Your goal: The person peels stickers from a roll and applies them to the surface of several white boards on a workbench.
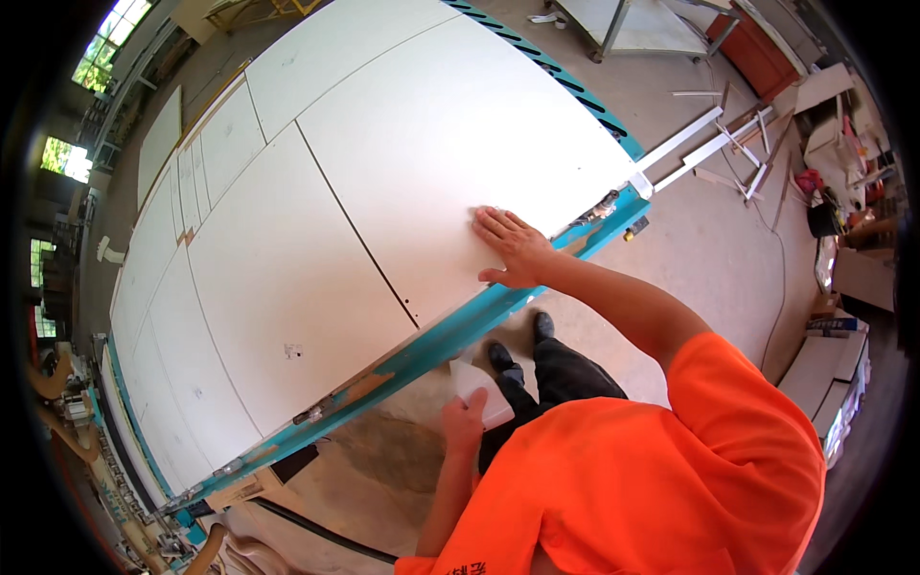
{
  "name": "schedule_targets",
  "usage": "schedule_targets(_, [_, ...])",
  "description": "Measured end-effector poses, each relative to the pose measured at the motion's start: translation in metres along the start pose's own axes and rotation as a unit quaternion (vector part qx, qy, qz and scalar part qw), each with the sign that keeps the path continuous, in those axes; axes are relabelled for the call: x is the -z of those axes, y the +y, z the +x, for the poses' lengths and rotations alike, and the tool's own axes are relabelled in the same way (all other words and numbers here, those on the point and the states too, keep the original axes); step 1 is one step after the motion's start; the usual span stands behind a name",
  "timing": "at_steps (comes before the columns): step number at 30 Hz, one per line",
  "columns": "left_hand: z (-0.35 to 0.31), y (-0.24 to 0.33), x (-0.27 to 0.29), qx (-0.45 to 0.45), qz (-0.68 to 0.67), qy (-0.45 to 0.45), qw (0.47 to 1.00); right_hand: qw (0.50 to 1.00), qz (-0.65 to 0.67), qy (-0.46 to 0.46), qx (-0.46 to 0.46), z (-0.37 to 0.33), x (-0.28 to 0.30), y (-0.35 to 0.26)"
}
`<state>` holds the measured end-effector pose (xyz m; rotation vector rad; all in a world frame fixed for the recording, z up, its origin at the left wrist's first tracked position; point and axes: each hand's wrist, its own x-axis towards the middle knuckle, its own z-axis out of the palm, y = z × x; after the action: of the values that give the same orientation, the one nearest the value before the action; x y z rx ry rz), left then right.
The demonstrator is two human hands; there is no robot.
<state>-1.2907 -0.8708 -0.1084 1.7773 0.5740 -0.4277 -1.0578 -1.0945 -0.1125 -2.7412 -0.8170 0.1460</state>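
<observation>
My right hand (pixel 516 251) lies flat on a large white panel (pixel 450 125), fingers stretched out, close to the near edge of the machine bed. Lower down, in front of my body, my left hand (pixel 464 420) is closed on a pale, whitish sheet (pixel 482 388); its exact kind is not plain. Thin dark cut lines divide the white boards on the bed into several pieces. Beside the longest gap, a small printed label (pixel 293 352) sits on another white panel (pixel 259 287). Two small dark holes show near that gap's lower end.
A teal frame edge (pixel 460 326) with metal clamps (pixel 602 207) runs along the bed's near side. White rails (pixel 685 139) jut out on the right. Cardboard boxes (pixel 832 369) and scraps lie farther right. A dark hose (pixel 321 527) crosses the floor below, and a wheeled table (pixel 637 29) stands behind.
</observation>
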Motion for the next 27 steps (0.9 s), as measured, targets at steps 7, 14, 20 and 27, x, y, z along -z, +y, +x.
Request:
schedule_targets(7, [0.008, 0.065, -0.082, -0.255, 0.155, -0.196, 0.934, 0.912, 0.401, -0.085, 0.024, -0.154, 0.06, -0.012])
schedule_targets(14, [-0.037, 0.19, -0.275, -0.535, 0.186, -0.324, 0.758, 0.834, 0.504, 0.141, -0.175, -0.338, 0.131, 0.085])
schedule_targets(20, [-0.044, 0.249, -0.445, -0.498, 0.249, -0.388, 0.735, 0.747, 0.45, 0.406, -0.272, -0.511, 0.242, 0.215])
schedule_targets(27, [-0.002, 0.213, -0.573, -0.252, 0.392, -0.558, 0.687, 0.585, 0.174, 0.674, -0.416, -0.733, 0.299, 0.373])
